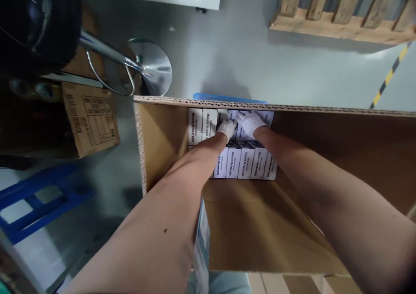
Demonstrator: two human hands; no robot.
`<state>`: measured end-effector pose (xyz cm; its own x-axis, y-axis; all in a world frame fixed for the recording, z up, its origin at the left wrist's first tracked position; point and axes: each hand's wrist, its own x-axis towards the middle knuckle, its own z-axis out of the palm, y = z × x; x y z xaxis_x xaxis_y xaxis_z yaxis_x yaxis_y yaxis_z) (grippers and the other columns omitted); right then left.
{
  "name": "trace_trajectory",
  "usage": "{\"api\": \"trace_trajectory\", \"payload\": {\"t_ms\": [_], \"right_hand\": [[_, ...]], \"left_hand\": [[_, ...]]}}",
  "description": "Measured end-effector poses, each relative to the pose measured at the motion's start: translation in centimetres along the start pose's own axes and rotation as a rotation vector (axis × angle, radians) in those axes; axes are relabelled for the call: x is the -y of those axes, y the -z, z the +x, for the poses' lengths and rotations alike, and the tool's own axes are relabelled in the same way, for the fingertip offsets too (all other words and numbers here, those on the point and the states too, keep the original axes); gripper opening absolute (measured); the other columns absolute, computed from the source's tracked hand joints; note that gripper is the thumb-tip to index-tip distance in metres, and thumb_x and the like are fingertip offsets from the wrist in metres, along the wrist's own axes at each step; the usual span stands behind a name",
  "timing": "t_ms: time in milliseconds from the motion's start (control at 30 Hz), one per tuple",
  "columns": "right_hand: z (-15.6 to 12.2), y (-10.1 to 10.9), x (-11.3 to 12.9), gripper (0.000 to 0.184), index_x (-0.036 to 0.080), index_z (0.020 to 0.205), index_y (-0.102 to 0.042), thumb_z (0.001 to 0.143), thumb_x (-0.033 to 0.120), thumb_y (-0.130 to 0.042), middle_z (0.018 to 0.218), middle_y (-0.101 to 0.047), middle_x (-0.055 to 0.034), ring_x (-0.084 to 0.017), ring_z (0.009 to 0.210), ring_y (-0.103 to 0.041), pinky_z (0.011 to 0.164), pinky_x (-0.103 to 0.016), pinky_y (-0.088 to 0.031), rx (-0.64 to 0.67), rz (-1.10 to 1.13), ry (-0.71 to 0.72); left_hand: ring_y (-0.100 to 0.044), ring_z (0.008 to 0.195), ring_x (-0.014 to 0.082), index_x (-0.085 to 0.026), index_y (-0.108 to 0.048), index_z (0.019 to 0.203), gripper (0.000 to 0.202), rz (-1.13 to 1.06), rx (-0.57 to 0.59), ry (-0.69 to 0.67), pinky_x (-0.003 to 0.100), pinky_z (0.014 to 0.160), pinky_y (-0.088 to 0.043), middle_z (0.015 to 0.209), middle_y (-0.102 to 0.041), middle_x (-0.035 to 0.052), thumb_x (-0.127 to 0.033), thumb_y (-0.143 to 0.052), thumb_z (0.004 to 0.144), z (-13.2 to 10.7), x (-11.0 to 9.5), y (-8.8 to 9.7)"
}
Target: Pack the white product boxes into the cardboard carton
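Note:
Both my arms reach deep into a large open cardboard carton [162, 129]. On its bottom stand several small white product boxes [247, 161] in two rows, labelled "Minute Stream 1000". My left hand [226, 128], in a white glove, is curled on a box in the far row. My right hand [250, 122], also gloved, presses on the boxes right beside it, fingers closed and pointing left. The box under the two hands is mostly hidden.
A chrome stool base [152, 66] and a smaller printed cardboard box [91, 118] stand to the left. A blue frame [39, 203] lies at lower left. A wooden pallet [341, 12] leans at the top right. Yellow-black floor tape [390, 75] runs at right.

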<state>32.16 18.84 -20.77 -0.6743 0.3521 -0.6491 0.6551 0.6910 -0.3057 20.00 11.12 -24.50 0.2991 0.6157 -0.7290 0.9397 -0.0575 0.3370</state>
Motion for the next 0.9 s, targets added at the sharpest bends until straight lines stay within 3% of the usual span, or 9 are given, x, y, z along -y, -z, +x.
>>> {"api": "trace_trajectory", "payload": {"t_ms": [100,333,433,533,600,700,833,900], "right_hand": [[0.2,-1.5,-1.0,0.047,0.006,0.135,-0.064,0.101,0.008,-0.032,0.160,-0.041,-0.0221,-0.038,0.122,-0.053,0.099,-0.056,-0.042,0.008,-0.080,0.007],[1.2,-0.4,-0.5,0.038,0.003,0.119,-0.072,0.102,0.009,-0.039,0.139,-0.057,-0.0244,-0.039,0.124,-0.053,0.100,-0.055,-0.042,0.067,-0.104,0.038],[0.7,-1.6,-1.2,0.042,0.007,0.126,-0.070,0.101,0.010,-0.037,0.153,-0.048,-0.0222,-0.040,0.126,-0.050,0.102,-0.058,-0.043,0.013,-0.073,0.026],[-0.7,-3.9,-2.2,0.055,0.013,0.147,-0.058,0.098,0.006,-0.034,0.163,-0.038,-0.0177,-0.038,0.135,-0.043,0.111,-0.062,-0.037,-0.050,0.007,-0.007],[-1.6,-5.6,-2.7,0.062,0.014,0.158,-0.048,0.098,0.007,-0.032,0.162,-0.040,-0.0192,-0.038,0.140,-0.040,0.115,-0.066,-0.031,-0.103,0.044,-0.098],[-2.1,-7.2,-2.5,0.063,0.014,0.160,-0.045,0.098,0.009,-0.035,0.161,-0.040,-0.0217,-0.043,0.146,-0.035,0.117,-0.071,-0.026,-0.141,0.030,-0.251],[-1.8,-6.8,-2.0,0.064,0.012,0.162,-0.042,0.097,0.009,-0.040,0.169,-0.027,-0.0206,-0.047,0.151,-0.025,0.119,-0.067,-0.022,-0.091,-0.035,-0.270],[-1.9,-5.8,-2.2,0.068,0.011,0.164,-0.037,0.096,0.014,-0.044,0.170,-0.022,-0.0208,-0.048,0.150,-0.025,0.119,-0.063,-0.025,-0.046,-0.028,-0.230]], "left_hand": [[-0.040,0.138,0.0424,-0.020,-0.068,0.143,0.059,0.066,0.019,-0.013,0.066,0.115,-0.032,0.154,-0.048,0.0182,-0.004,-0.037,0.096,0.6,0.1,-0.5],[-0.034,0.139,0.0452,-0.027,-0.067,0.146,0.062,0.157,0.037,-0.033,0.069,0.114,-0.031,0.160,-0.041,0.0133,-0.003,-0.037,0.097,0.2,0.3,-0.7],[-0.032,0.140,0.0465,-0.027,-0.065,0.148,0.058,0.173,0.008,-0.017,0.070,0.113,-0.030,0.162,-0.037,0.0141,-0.007,-0.038,0.101,0.1,0.1,-0.8],[-0.037,0.137,0.0466,-0.023,-0.065,0.148,0.051,0.163,-0.016,0.013,0.065,0.110,-0.036,0.164,-0.033,0.0171,-0.012,-0.038,0.105,-0.1,-0.2,-0.5],[-0.038,0.138,0.0474,-0.022,-0.066,0.147,0.051,0.159,-0.007,0.021,0.064,0.110,-0.037,0.164,-0.033,0.0182,-0.011,-0.039,0.105,-0.2,-0.5,-0.1],[-0.036,0.142,0.0493,-0.024,-0.068,0.145,0.055,0.180,0.016,0.013,0.065,0.111,-0.036,0.165,-0.034,0.0175,-0.005,-0.040,0.101,-0.7,-0.8,0.4],[-0.041,0.141,0.0460,-0.015,-0.052,0.158,0.061,0.165,-0.034,-0.040,0.066,0.115,-0.035,0.162,-0.037,0.0237,-0.005,-0.043,0.099,-1.7,-0.4,0.8],[-0.037,0.148,0.0423,-0.017,-0.043,0.164,0.070,0.138,-0.010,-0.133,0.064,0.124,-0.027,0.165,-0.035,0.0197,-0.005,-0.048,0.095,-1.9,-0.1,0.9]]}}
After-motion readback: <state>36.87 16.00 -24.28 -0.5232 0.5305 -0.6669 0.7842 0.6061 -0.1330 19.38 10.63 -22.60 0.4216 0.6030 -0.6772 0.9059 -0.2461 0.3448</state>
